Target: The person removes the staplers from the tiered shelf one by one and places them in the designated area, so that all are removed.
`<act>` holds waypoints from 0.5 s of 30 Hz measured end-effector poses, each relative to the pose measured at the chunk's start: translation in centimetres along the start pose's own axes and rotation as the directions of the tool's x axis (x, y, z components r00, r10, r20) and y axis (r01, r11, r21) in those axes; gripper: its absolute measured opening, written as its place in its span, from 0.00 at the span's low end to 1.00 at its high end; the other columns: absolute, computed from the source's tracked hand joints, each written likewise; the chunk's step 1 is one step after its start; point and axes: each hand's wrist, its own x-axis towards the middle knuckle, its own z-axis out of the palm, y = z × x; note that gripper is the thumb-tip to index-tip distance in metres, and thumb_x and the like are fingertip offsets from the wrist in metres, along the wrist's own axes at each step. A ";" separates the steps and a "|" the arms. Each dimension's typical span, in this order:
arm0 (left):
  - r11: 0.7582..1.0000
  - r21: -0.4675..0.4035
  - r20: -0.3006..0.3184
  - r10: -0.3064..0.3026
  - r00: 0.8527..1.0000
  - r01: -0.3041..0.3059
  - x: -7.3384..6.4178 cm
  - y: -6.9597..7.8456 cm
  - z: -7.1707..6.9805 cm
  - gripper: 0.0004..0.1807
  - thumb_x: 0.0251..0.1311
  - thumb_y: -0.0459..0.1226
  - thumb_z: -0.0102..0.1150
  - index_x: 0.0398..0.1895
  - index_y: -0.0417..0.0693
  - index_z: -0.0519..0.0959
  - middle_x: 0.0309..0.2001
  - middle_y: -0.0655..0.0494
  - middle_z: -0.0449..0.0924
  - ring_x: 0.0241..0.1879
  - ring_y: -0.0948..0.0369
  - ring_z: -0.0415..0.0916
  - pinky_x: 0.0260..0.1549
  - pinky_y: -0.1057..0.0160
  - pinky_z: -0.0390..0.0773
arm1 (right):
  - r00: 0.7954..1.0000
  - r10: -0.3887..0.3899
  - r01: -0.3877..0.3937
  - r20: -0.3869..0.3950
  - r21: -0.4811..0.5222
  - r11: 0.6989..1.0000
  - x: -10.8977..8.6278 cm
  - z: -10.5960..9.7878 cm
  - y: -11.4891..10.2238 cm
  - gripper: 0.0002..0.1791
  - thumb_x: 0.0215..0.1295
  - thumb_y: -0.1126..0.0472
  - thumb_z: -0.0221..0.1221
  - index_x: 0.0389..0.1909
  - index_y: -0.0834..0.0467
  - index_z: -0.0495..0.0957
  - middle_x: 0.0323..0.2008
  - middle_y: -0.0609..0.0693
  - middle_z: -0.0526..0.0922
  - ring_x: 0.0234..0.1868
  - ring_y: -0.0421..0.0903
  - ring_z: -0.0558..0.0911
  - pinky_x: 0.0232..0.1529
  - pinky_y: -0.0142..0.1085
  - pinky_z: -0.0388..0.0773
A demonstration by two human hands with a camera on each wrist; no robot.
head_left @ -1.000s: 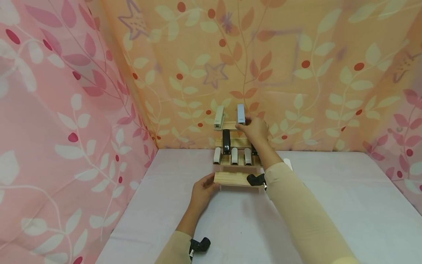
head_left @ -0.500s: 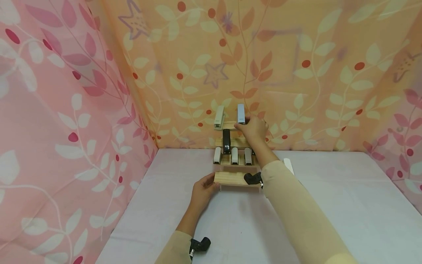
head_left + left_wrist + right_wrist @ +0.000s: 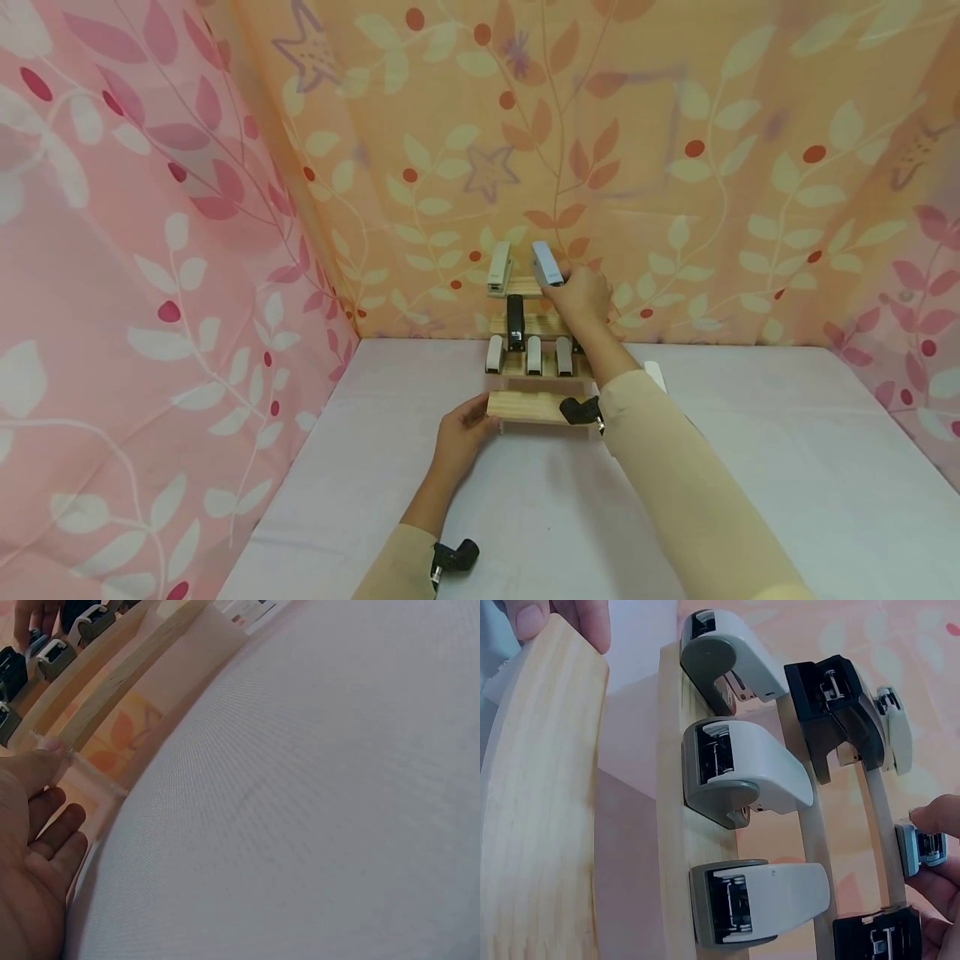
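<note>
In the head view, a four-step wooden rack [image 3: 525, 405] stands on the table, with staplers on its upper steps. My right hand [image 3: 583, 298] pinches the near end of a light blue stapler [image 3: 547, 263] at the top step, where it sits slanted. Beside it on that step is a pale green stapler [image 3: 499, 267]. My left hand [image 3: 461, 433] grips the left end of the lowest board; the left wrist view shows the thumb [image 3: 49, 746] at the board's end. The right wrist view shows my right thumb and fingers around the blue stapler [image 3: 910, 849].
One step down stands a black stapler [image 3: 515, 323]; another black one [image 3: 877, 937] is mostly behind my right arm in the head view. Below are three grey-white staplers [image 3: 534, 355] in a row. A white object [image 3: 655, 375] lies on the table [image 3: 795, 450] behind my right forearm.
The light blue stapler has turned from nearly straight to slanted, its far end swinging left and its near end right. The left hand keeps its hold on the lowest board.
</note>
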 end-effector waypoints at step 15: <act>1.000 0.000 -0.014 -0.020 1.000 0.020 0.4 -0.4 0.0 0.30 0.59 0.39 0.74 0.65 0.43 0.79 0.62 0.47 0.81 0.63 0.52 0.78 0.59 0.66 0.80 | 0.999 -0.008 0.008 -0.054 -0.008 1.000 -0.8 -0.9 0.8 0.19 0.60 0.51 0.66 0.44 0.61 0.86 0.41 0.58 0.88 0.47 0.61 0.79 0.62 0.57 0.67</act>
